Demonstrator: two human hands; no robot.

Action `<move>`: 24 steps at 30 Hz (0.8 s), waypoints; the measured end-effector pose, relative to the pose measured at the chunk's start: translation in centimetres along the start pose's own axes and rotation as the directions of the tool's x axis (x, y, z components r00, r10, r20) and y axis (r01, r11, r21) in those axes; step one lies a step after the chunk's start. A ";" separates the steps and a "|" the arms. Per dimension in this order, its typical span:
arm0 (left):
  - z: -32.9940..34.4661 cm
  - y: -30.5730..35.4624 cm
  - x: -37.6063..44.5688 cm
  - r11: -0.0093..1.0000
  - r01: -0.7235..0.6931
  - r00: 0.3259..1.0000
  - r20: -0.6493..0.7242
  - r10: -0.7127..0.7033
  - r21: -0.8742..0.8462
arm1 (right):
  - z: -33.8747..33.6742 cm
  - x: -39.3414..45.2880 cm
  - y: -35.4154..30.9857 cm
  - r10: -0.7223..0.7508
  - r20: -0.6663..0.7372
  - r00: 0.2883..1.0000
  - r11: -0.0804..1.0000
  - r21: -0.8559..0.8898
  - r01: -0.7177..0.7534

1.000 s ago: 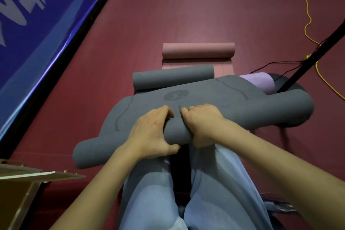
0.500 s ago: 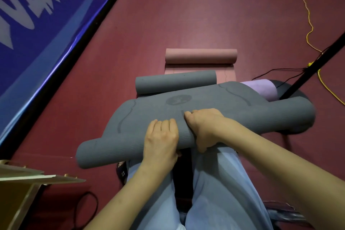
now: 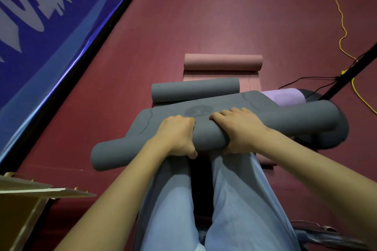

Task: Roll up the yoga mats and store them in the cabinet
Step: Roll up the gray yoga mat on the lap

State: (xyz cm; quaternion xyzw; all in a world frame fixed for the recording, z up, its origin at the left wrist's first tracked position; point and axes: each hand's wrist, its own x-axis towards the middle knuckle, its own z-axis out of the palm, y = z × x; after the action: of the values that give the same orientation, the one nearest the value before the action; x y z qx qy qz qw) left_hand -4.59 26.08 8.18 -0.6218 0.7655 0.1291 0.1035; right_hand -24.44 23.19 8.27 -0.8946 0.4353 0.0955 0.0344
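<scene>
The left hand [image 3: 177, 134] grips the rolled part of the dark grey foam yoga mat [image 3: 208, 135], fingers curled over the top and thumb underneath; half a second ago its fingers lay flatter across the roll. The right hand [image 3: 237, 130] clamps the same roll just beside it, as before. The roll lies across the person's knees, its flat part bearing a round dark logo [image 3: 199, 110] too dim to read. Beyond it lie a second grey rolled mat [image 3: 194, 88], a half-rolled pink mat [image 3: 223, 61] and a lilac roll [image 3: 285, 97]. The blue wall banner [image 3: 40, 16] carries large white characters, cut off and unreadable.
</scene>
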 end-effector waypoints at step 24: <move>1.2 4.2 -7.9 0.996 0.028 0.995 0.090 -0.035 0.081 | 1.6 -7.8 -3.8 -0.047 -0.129 0.991 0.999 -0.028 0.043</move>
State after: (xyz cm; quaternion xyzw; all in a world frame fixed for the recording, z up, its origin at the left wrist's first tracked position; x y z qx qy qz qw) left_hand -7.09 34.63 9.86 -0.6226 0.7545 0.1252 0.1652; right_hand -26.41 31.82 8.19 -0.9088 0.4151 0.0420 -0.0030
